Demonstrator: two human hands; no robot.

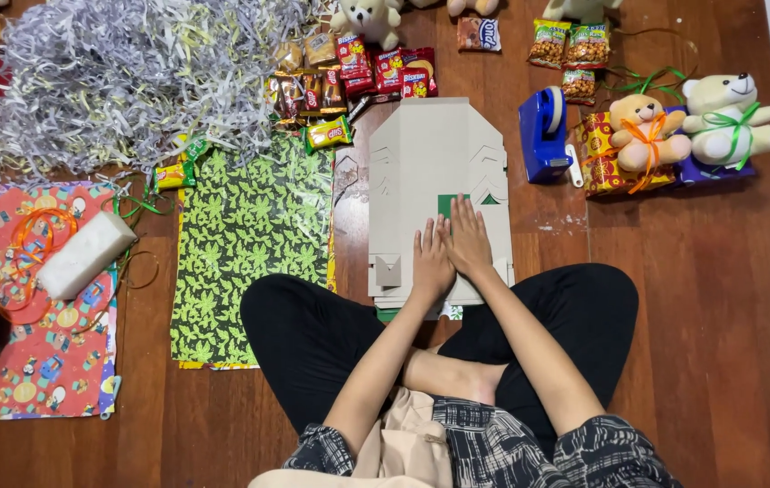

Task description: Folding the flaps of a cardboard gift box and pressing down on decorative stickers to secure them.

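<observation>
A dark wooden floor is spread with gift-wrapping materials, seen from above a person seated cross-legged in black trousers. Nearest the body, both hands are laid flat, side by side and touching, on an unfolded grey cardboard box blank that lies on the floor just in front of the knees. The left hand and the right hand are pressed palm-down with fingers extended and held together; nothing is pinched or gripped. The blank appears to be still flat, with flaps cut but not raised, so the box is judged unassembled and unfilled.

To the left, a sheet of green leaf-patterned wrapping paper is laid out, and beyond it a red patterned sheet carrying a white block and orange ribbon. Farther off, a large heap of shredded paper and a cluster of snack packets lie loose, not yet packed. At right, a blue tape dispenser stands just beside two small teddy bears set on boxes already wrapped and ribboned, which suggests some parcels have been completed.
</observation>
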